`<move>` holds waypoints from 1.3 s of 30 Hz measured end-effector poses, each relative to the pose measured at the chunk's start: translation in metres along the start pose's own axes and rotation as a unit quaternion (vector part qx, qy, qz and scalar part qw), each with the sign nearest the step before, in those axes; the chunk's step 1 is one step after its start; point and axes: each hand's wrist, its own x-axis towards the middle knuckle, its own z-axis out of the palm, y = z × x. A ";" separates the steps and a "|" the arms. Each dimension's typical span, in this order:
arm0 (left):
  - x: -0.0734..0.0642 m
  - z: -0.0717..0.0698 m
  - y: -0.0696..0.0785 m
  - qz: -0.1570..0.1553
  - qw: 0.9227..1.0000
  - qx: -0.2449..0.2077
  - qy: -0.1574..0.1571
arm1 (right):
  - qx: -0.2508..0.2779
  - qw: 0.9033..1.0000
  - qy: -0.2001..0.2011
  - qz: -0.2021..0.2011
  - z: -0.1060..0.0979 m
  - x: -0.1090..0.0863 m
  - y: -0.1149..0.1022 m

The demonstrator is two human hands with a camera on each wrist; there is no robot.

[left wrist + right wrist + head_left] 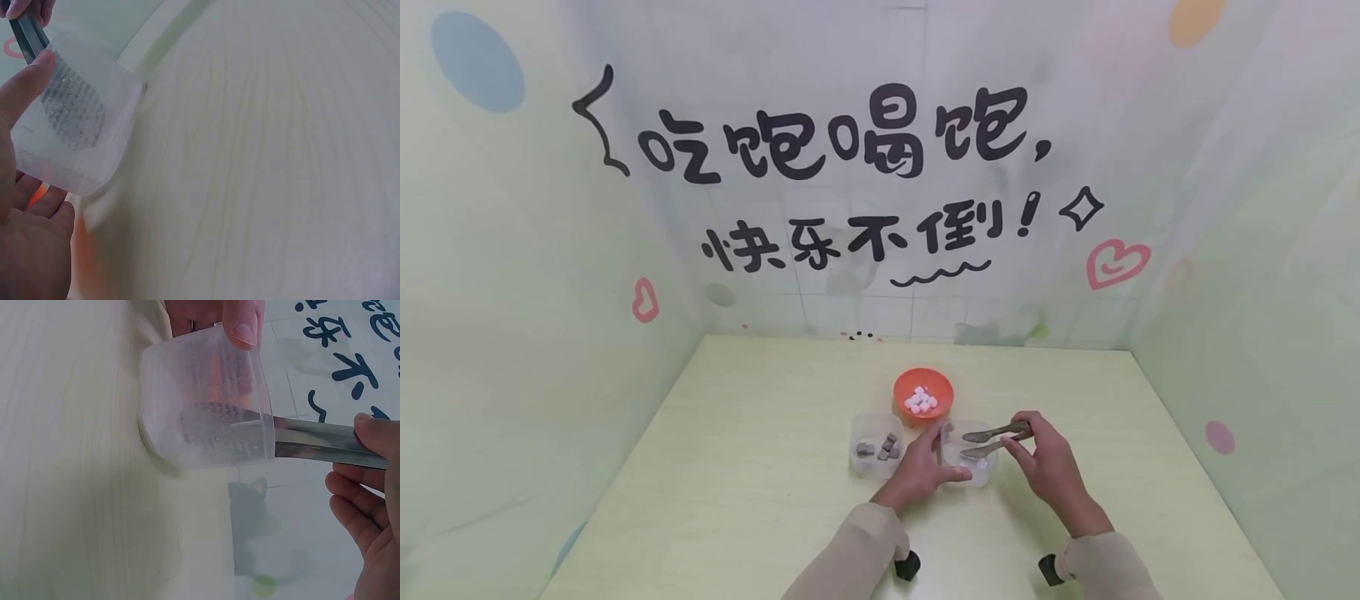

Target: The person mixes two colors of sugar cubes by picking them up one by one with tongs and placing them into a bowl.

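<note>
My left hand [919, 471] grips a clear plastic container [976, 481], its thumb on one side and its fingers on the other. In the right wrist view, that container [165, 387] stands upright on the table. Metal tongs [996, 432] are held in my right hand [1051, 467] by thumb and fingers. Their heads, with a dotted surface in the left wrist view, reach down inside the container. A small white piece [982, 463] shows at the container's bottom near the right side. What lies between the tong heads is hard to make out.
Behind the hands stands an orange bowl [901, 402] with several white cubes [921, 402]. Left of my left hand is a second clear container [859, 468] with several grey-brown cubes [890, 447]. A light wooden table [715, 467] lies beneath, with printed curtains at the back and sides.
</note>
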 end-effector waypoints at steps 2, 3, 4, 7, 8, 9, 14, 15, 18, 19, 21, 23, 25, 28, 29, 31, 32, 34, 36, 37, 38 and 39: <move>0.000 0.000 0.000 -0.001 1.000 -0.002 0.000 | -0.005 1.000 -0.004 -0.005 -0.001 0.001 -0.001; 0.000 0.000 0.001 -0.001 1.000 -0.002 0.001 | -0.005 1.000 -0.005 -0.002 -0.002 0.001 -0.002; 0.001 0.000 0.001 -0.003 1.000 -0.002 0.001 | -0.003 1.000 -0.006 0.000 -0.003 0.002 -0.003; 0.000 0.000 0.002 -0.003 1.000 -0.006 0.001 | 0.005 1.000 -0.016 0.016 -0.006 0.004 -0.006; 0.000 0.000 0.002 -0.005 1.000 -0.006 0.000 | 0.009 0.999 -0.020 0.023 -0.007 0.004 -0.006; -0.001 0.000 0.003 -0.005 1.000 -0.007 -0.001 | 0.015 0.999 -0.024 0.032 -0.008 0.003 -0.006; -0.002 0.000 0.002 0.000 1.000 -0.007 -0.002 | 0.031 0.998 -0.019 0.046 -0.009 0.002 -0.005; -0.002 0.000 0.002 0.001 1.000 -0.007 -0.002 | 0.032 0.998 -0.016 0.046 -0.009 0.002 -0.005; -0.001 0.000 0.001 -0.001 1.000 -0.004 0.000 | 0.027 0.999 -0.012 0.034 -0.008 0.003 -0.004; 0.000 0.000 0.001 -0.005 1.000 -0.005 0.000 | 0.024 0.999 -0.013 0.030 -0.008 0.003 -0.004; 0.000 0.000 0.000 -0.011 1.000 -0.004 0.000 | 0.017 1.000 -0.014 0.021 -0.007 0.003 -0.004; 0.001 0.001 0.000 -0.015 1.000 -0.006 -0.001 | 0.011 1.000 -0.013 0.013 -0.006 0.004 -0.005; 0.000 0.001 0.000 -0.020 1.000 -0.006 -0.001 | 0.005 1.000 -0.009 0.009 -0.006 0.005 -0.005; 0.000 0.001 0.001 -0.026 1.000 -0.005 -0.002 | -0.001 1.000 -0.003 0.007 -0.004 0.006 -0.005; 0.000 0.000 0.002 -0.027 1.000 -0.004 -0.002 | -0.003 1.000 -0.001 0.008 -0.004 0.006 -0.005; 0.000 0.000 0.002 -0.028 1.000 -0.002 -0.002 | -0.006 1.000 -0.002 0.015 -0.002 0.007 -0.006; 0.000 0.000 0.002 -0.027 1.000 -0.002 -0.002 | -0.008 1.000 -0.006 0.020 -0.002 0.007 -0.006; 0.000 0.000 0.002 -0.027 1.000 0.000 0.000 | -0.009 0.999 -0.016 0.033 -0.001 0.007 -0.007; 0.000 0.000 0.002 -0.025 1.000 0.001 0.001 | -0.007 0.998 -0.027 0.050 -0.002 0.008 -0.009; 0.000 0.001 0.001 -0.025 1.000 0.001 0.001 | -0.006 0.998 -0.032 0.057 -0.002 0.008 -0.010; 0.001 0.001 0.001 -0.024 1.000 0.001 0.001 | -0.004 0.997 -0.036 0.064 -0.002 0.008 -0.010; 0.001 0.001 0.001 -0.024 1.000 0.002 0.001 | -0.002 0.997 -0.039 0.070 -0.002 0.008 -0.010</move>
